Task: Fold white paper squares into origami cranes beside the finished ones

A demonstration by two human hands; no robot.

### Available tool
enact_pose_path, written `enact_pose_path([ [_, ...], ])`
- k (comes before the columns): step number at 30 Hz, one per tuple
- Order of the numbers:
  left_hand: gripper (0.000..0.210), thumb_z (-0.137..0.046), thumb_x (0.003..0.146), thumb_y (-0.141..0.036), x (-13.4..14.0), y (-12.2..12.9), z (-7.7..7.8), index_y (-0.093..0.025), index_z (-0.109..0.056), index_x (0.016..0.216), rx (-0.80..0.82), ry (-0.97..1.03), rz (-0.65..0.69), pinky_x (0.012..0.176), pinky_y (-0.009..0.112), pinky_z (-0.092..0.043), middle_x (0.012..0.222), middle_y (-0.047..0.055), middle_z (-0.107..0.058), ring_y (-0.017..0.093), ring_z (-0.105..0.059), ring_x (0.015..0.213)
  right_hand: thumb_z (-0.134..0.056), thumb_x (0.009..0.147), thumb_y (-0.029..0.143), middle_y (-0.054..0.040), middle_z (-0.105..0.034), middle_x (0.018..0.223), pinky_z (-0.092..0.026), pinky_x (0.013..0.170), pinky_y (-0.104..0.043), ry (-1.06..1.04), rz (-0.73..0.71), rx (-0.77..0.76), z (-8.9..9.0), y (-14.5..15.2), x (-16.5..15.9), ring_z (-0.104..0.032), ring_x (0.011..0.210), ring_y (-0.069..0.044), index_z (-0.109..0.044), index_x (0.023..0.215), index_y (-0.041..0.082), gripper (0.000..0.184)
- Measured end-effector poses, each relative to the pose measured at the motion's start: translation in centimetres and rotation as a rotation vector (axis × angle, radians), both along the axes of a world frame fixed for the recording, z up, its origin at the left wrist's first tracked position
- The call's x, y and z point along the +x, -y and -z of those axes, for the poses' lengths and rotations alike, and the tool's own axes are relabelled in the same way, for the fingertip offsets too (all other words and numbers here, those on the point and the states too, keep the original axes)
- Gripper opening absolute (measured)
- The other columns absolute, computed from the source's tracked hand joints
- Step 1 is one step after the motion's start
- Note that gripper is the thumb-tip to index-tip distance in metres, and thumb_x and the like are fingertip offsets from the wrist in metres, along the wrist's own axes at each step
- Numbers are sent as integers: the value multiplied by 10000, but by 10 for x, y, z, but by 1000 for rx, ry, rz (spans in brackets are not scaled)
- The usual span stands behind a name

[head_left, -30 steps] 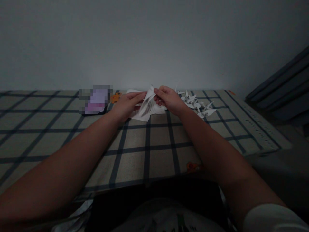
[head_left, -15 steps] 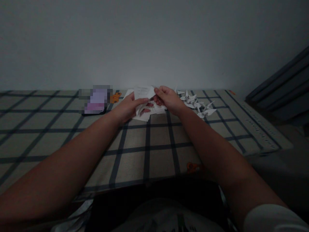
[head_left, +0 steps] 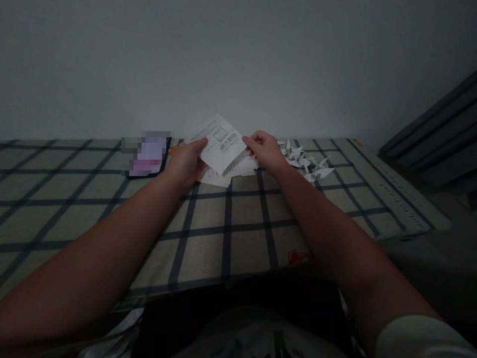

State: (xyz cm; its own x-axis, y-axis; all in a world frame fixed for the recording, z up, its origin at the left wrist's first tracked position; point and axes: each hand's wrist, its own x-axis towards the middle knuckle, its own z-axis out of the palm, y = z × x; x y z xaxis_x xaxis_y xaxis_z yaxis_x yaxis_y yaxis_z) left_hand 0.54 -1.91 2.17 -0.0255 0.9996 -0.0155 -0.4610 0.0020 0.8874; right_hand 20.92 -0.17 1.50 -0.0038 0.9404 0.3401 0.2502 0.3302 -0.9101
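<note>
A white sheet of paper [head_left: 223, 144] with dark print is stretched between my hands, turned so that one corner points up toward the wall. My left hand [head_left: 188, 156] grips its left corner between thumb and fingers. At the right corner, my right hand [head_left: 263, 149] pinches the sheet with thumb and forefinger. Below it, more printed papers [head_left: 216, 178] lie on the cloth, partly covered by the held sheet. Just right of my right hand sits a pile of folded white paper cranes [head_left: 307, 163].
A checked tablecloth [head_left: 246, 214] covers the table, which meets a plain wall [head_left: 238, 64]. To the left lies a phone [head_left: 149, 156], partly pixelated. Orange printed figures mark the cloth. A dark pleated curtain [head_left: 439, 134] hangs at the right.
The paper, folded over between my hands before, is now opened out flat as a diamond with its printed side showing. My left hand has shifted slightly left.
</note>
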Motion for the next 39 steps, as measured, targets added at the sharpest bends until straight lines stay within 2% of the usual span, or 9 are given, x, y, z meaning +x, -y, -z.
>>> enact_pose_path([
  [3, 185, -598, 871, -104, 3, 3, -3, -100, -706, 1022, -15, 20, 18, 878, 379, -641, 961, 135, -782, 285, -752, 1032, -709, 837, 299, -21, -637, 834, -492, 770, -329, 221, 68, 203, 5, -5, 4, -556, 760, -160, -613, 865, 196, 144],
  [6, 215, -568, 878, -75, 5, 5, -4, -106, -702, 1044, -59, 17, 61, 855, 350, -646, 950, 128, -783, 259, -760, 1007, -669, 817, 212, -104, -646, 1152, -482, 956, -409, 434, 9, 400, 6, -4, 5, -585, 1038, -232, -659, 1187, 184, 371],
  [9, 235, -571, 872, -55, 6, 7, -4, -93, -700, 1064, -55, -5, 89, 825, 325, -651, 961, 130, -783, 245, -767, 969, -551, 862, 146, -124, -577, 1330, -382, 1110, -477, 628, -84, 497, 6, 0, 5, -493, 1266, -280, -645, 1344, 219, 496],
  [12, 361, -580, 857, -24, 6, 9, -5, -113, -671, 1195, -40, 15, 96, 819, 318, -653, 1005, 116, -784, 236, -769, 967, -462, 880, 90, -106, -536, 1393, -328, 1147, -500, 748, -142, 492, 6, 4, 3, -455, 1301, -289, -697, 1315, 249, 519],
  [16, 460, -545, 871, -18, 4, 12, -9, -144, -615, 1308, -53, 60, 130, 821, 327, -659, 1069, 104, -780, 232, -764, 989, -516, 885, 133, -90, -490, 1463, -322, 1134, -530, 820, -133, 439, 7, 10, 1, -402, 1345, -320, -714, 1302, 278, 484],
  [21, 353, -516, 923, -81, 3, 14, -15, -98, -620, 1260, -150, 35, 114, 776, 312, -667, 1008, 122, -779, 233, -768, 928, -677, 838, 252, -108, -483, 1493, -297, 1140, -567, 857, -119, 371, 5, 19, -2, -377, 1368, -342, -675, 1354, 285, 518],
  [28, 321, -547, 924, -155, 2, 10, -8, -124, -631, 1233, -110, -9, 159, 851, 349, -650, 1019, 130, -768, 260, -750, 1002, -815, 777, 454, -126, -473, 1510, -285, 1145, -577, 857, -156, 349, 0, 24, -6, -369, 1382, -355, -641, 1393, 289, 661],
  [33, 248, -586, 916, -219, 0, 10, -5, -117, -683, 1120, -78, -25, 259, 794, 277, -631, 1005, 135, -756, 215, -740, 877, -753, 800, 631, -124, -488, 1497, -298, 1133, -546, 836, -153, 362, -1, 23, -5, -378, 1372, -353, -688, 1334, 283, 641],
  [39, 230, -603, 900, -238, 3, 13, -9, -133, -688, 1087, -5, -36, 291, 768, 286, -616, 1051, 128, -733, 192, -709, 871, -682, 899, 559, -105, -555, 1436, -291, 1124, -508, 822, -197, 397, 0, 19, -3, -418, 1343, -310, -731, 1256, 275, 459],
])
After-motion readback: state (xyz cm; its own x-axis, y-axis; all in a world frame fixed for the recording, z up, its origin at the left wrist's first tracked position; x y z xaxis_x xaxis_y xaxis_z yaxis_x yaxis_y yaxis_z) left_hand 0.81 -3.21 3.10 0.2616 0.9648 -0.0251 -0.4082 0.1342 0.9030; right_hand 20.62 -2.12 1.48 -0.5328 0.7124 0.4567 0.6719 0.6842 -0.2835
